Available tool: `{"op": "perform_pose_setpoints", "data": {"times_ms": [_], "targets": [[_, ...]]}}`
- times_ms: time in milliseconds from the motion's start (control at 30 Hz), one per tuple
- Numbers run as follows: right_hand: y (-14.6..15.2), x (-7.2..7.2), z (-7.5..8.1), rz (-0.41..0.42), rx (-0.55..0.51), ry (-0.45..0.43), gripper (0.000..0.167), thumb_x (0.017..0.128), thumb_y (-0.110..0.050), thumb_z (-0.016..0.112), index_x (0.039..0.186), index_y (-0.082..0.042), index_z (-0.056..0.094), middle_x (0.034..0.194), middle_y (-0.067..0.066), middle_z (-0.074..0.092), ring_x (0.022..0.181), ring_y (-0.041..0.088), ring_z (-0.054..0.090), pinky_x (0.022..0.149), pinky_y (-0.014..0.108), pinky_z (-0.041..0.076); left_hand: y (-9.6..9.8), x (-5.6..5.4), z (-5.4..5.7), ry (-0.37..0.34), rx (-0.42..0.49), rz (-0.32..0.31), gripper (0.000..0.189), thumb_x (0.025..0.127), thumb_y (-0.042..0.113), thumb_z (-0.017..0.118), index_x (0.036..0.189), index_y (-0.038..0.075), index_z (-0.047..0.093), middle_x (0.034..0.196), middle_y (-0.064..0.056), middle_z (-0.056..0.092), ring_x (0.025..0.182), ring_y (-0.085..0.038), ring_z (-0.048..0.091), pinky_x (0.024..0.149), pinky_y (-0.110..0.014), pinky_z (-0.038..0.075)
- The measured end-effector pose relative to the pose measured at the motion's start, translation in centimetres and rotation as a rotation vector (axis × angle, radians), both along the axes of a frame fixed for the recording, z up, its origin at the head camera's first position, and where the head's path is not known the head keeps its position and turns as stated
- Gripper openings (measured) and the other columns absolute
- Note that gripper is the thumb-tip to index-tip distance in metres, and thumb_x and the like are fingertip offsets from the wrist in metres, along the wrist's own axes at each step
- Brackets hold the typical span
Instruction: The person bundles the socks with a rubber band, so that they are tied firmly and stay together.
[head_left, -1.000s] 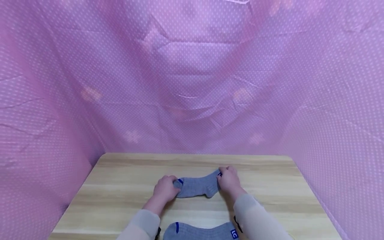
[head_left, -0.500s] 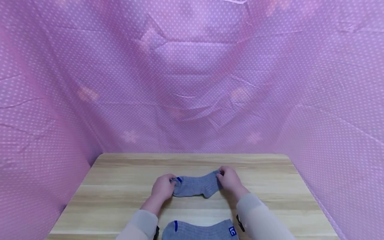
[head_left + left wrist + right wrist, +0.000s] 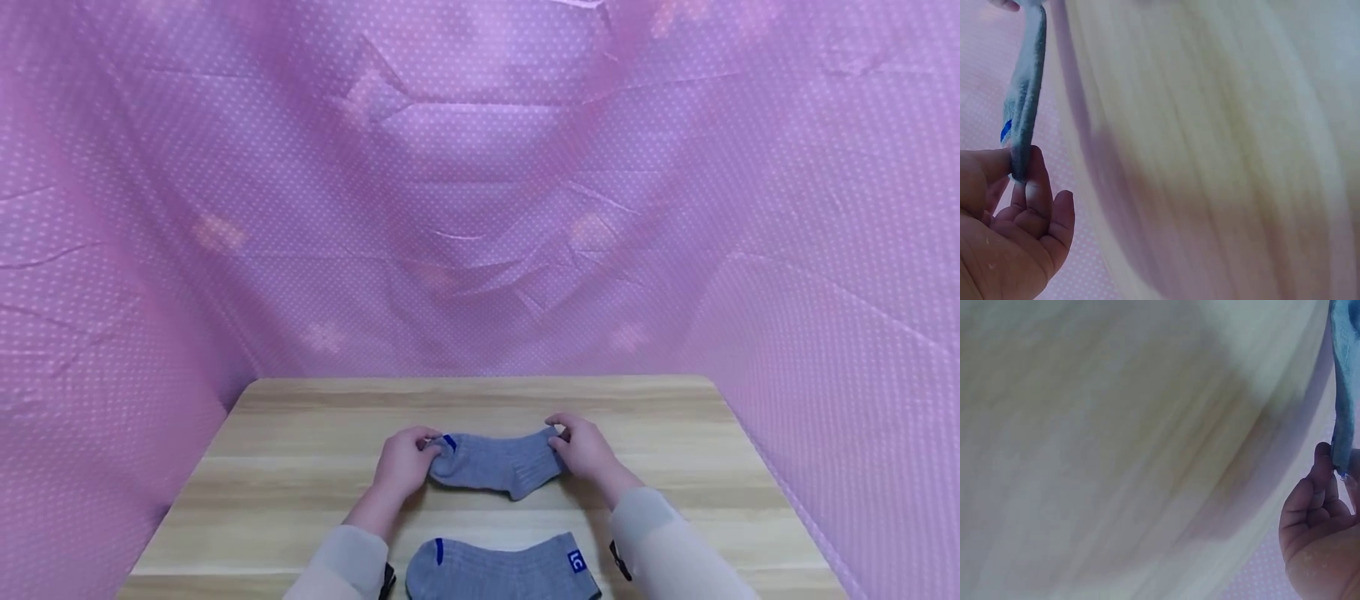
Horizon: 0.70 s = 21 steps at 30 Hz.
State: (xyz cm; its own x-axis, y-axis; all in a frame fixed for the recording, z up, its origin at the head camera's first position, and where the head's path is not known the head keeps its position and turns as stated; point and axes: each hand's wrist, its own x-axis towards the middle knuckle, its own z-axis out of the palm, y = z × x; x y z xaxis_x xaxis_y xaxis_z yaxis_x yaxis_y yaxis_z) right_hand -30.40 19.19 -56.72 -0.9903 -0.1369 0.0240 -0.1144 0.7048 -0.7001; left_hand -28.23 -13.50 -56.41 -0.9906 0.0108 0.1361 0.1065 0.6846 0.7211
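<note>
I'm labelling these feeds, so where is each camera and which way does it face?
Head: worn on the head, facing forward and down at the table and held sock; left grip, right grip and sleeves show.
Left wrist: on that wrist, facing left grip and table.
Right wrist: likewise, facing right grip and table.
Both wrist views share the held sock.

Pale wooden tabletop [image 3: 255, 475] leaves passage at both sides; a gray knitted sock [image 3: 487, 463] bridges the left hand [image 3: 402, 461] and right hand [image 3: 588, 448]; pink dotted fabric [image 3: 465, 275] walls the far edge.
</note>
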Motion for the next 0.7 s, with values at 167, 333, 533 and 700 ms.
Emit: {"op": "perform_pose_setpoints", "data": {"times_ms": [167, 333, 533, 700], "targets": [[0.4, 0.8, 0.9, 0.013, -0.003, -0.029, 0.029, 0.099, -0.004, 0.072, 0.128, -0.006, 0.071, 0.079, 0.001, 0.06, 0.069, 0.015, 0.057, 0.062, 0.031, 0.049, 0.0, 0.3, 0.3, -0.008, 0.032, 0.008, 0.014, 0.092, 0.007, 0.079, 0.106, 0.008, 0.081, 0.087, -0.002, 0.073, 0.079, -0.016, 0.066, 0.076, -0.041, 0.056], [0.6, 1.4, 1.5, -0.001, -0.024, -0.054, 0.03, 0.099, -0.004, 0.072, 0.13, -0.004, 0.07, 0.082, 0.002, 0.061, 0.069, 0.016, 0.057, 0.06, 0.031, 0.049, 0.0, 0.5, 0.5, -0.021, 0.039, -0.002, 0.013, 0.093, 0.008, 0.079, 0.105, 0.009, 0.082, 0.088, -0.002, 0.073, 0.08, -0.016, 0.065, 0.077, -0.041, 0.056], [0.6, 2.2, 2.5, 0.019, -0.069, -0.034, 0.03, 0.098, -0.001, 0.072, 0.127, -0.003, 0.071, 0.082, 0.003, 0.062, 0.072, 0.016, 0.058, 0.061, 0.031, 0.05, -0.1, 0.8, 0.9, -0.026, 0.05, -0.012, 0.013, 0.093, 0.007, 0.078, 0.105, 0.009, 0.082, 0.088, -0.001, 0.073, 0.08, -0.016, 0.065, 0.076, -0.041, 0.056], [0.5, 2.7, 3.1, 0.042, -0.08, -0.033, 0.029, 0.098, -0.002, 0.073, 0.127, -0.003, 0.071, 0.08, 0.002, 0.062, 0.072, 0.016, 0.058, 0.061, 0.031, 0.05, -0.4, 1.2, 1.1, -0.031, 0.053, -0.007, 0.013, 0.093, 0.006, 0.077, 0.105, 0.009, 0.081, 0.086, 0.0, 0.072, 0.079, -0.015, 0.064, 0.075, -0.039, 0.055]]}}
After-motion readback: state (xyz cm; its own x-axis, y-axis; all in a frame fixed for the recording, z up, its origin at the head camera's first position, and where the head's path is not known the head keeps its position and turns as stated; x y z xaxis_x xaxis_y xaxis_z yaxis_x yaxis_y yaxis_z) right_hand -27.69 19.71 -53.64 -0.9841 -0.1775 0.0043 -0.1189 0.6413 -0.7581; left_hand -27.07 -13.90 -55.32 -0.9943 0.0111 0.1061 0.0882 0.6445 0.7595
